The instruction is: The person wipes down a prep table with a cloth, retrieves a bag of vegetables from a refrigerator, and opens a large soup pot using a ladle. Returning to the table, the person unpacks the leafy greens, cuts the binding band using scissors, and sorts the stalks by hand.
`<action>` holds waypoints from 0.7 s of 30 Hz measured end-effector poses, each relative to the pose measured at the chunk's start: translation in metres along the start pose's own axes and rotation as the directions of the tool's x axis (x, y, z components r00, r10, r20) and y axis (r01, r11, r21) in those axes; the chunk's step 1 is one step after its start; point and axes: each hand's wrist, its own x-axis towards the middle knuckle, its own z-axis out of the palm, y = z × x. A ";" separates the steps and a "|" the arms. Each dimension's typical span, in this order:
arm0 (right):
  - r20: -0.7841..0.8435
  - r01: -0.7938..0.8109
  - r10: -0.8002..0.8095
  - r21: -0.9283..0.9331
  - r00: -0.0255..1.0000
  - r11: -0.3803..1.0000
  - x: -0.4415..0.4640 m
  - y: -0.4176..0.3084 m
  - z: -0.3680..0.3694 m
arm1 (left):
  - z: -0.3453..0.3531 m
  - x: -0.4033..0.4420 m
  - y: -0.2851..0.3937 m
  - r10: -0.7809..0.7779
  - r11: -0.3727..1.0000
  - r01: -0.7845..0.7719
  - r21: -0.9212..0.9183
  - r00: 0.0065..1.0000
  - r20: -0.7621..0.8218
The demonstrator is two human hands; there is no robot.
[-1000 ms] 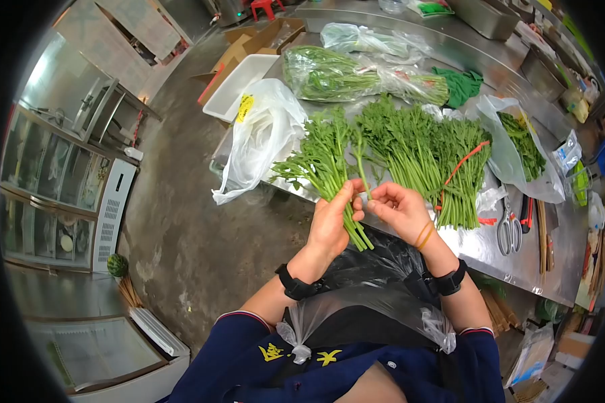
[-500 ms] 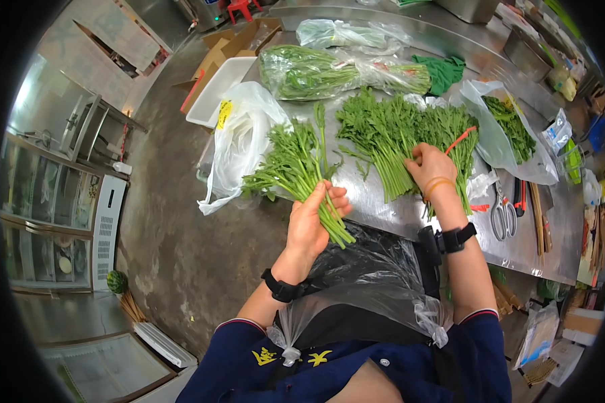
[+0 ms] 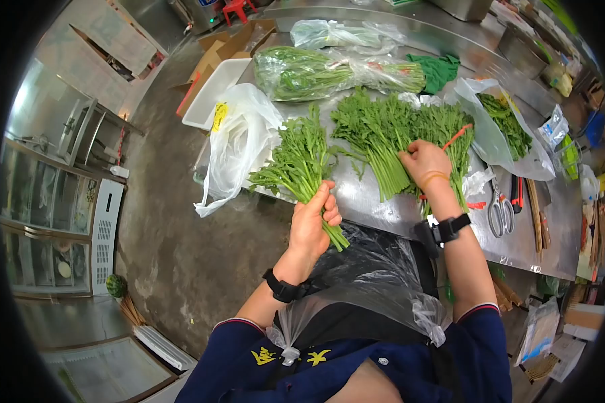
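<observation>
- At ten to eleven o'clock from the left hand [image 3: 308,227], a white plastic bag [image 3: 238,144] is seen; its contents cannot be made out.
- A leafy bunch [image 3: 302,144] is gripped low on its stems by the left hand, fingers wrapped round; some stems are hidden by the fingers, and the leaves are fanned towards twelve.
- At one o'clock, loose greens [image 3: 373,124] are spread on the metal table [image 3: 356,201].
- At two o'clock, the right hand [image 3: 429,164] is held over the stems there, fingers curled and thumb brought close; whether a stem is pinched cannot be told.
- The step in hand is judged to be gathering stems; a light pinch and a clean lift seem called for.
- Beside the right hand, another bunch [image 3: 445,127] is crossed by a red strip [image 3: 458,136]; its stems are partly hidden by that hand and wrist.
</observation>
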 end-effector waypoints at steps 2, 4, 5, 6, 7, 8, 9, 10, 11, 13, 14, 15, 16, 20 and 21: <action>0.014 -0.008 0.009 -0.061 1.000 0.998 0.004 -0.001 0.002 | 0.003 -0.002 0.003 0.011 0.999 -0.010 0.036 1.000 -0.017; 0.068 -0.055 0.059 -0.059 0.996 0.997 0.009 -0.002 0.000 | 0.001 -0.006 0.006 0.005 0.999 -0.004 0.043 1.000 -0.025; 0.074 -0.045 0.049 -0.058 0.996 0.997 0.013 0.007 0.000 | -0.003 -0.006 0.007 0.012 0.999 -0.011 0.039 0.999 -0.033; 0.027 -0.040 0.034 0.258 0.999 0.965 0.017 0.021 0.001 | -0.007 -0.005 0.007 0.020 1.000 -0.020 0.009 1.000 -0.024; -0.022 -0.023 0.042 0.549 0.999 0.836 0.019 0.031 0.000 | -0.010 -0.005 0.007 0.025 1.000 -0.025 -0.019 1.000 -0.012; -0.050 -0.009 0.051 0.626 0.997 0.780 0.021 0.039 -0.001 | -0.012 -0.004 0.006 0.024 1.000 -0.024 -0.020 1.000 -0.010; -0.055 -0.008 0.054 0.624 0.997 0.782 0.022 0.045 0.000 | -0.012 -0.003 0.004 0.015 0.999 -0.016 -0.031 1.000 -0.016; -0.093 -0.018 0.077 0.520 0.993 0.854 0.015 0.036 -0.014 | -0.012 -0.002 0.003 0.004 0.999 -0.005 -0.041 1.000 -0.020; -0.131 -0.034 0.096 0.410 0.987 0.911 0.009 0.029 -0.025 | -0.009 -0.001 0.002 -0.001 0.999 0.000 -0.040 1.000 -0.015; -0.182 -0.050 0.111 0.309 0.977 0.950 0.005 0.025 -0.029 | -0.004 -0.002 0.002 -0.038 0.999 0.039 -0.020 0.999 0.017; -0.131 -0.041 0.093 0.353 0.987 0.935 0.005 0.026 -0.028 | -0.003 -0.002 0.003 -0.039 0.999 0.039 -0.019 0.999 0.017; -0.081 -0.034 0.072 0.393 0.994 0.919 0.005 0.028 -0.029 | -0.002 -0.002 0.003 -0.031 0.999 0.031 -0.014 0.999 0.023; -0.081 -0.037 0.074 0.390 0.994 0.920 0.003 0.028 -0.031 | -0.001 -0.002 0.002 -0.025 1.000 0.026 -0.009 0.999 0.029; 0.286 -0.188 0.029 0.548 0.958 0.815 -0.009 0.033 -0.033 | -0.003 0.000 0.000 -0.019 0.999 0.019 -0.032 1.000 0.012; 0.269 -0.161 -0.010 0.605 0.963 0.780 -0.010 0.037 -0.031 | -0.004 0.000 0.000 -0.019 0.999 0.019 -0.032 1.000 0.008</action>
